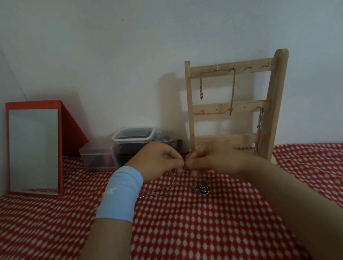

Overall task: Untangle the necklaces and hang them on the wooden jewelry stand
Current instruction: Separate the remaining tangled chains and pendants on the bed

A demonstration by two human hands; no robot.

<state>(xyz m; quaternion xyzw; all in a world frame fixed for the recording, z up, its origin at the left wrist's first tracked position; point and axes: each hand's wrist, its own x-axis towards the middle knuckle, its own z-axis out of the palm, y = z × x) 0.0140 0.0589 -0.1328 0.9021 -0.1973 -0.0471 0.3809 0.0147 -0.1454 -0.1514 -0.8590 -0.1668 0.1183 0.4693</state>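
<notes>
Squarely between left hand (159, 163) and right hand (214, 159), the necklace (201, 188).

The jewelry stand (238, 108) stands at the back edge of the cloth (199, 243), right of the middle, by the wall. One chain (232, 93) hangs from its top bar and another chain (260, 124) from the right end of its middle bar. Two boxes (134, 133) sit just left of the stand. The mirror (34, 150) stands in the back left corner. Before the stand, the left hand (159, 160) and right hand (213, 157) meet, pinching a necklace (162, 192) that trails onto the cloth.
</notes>
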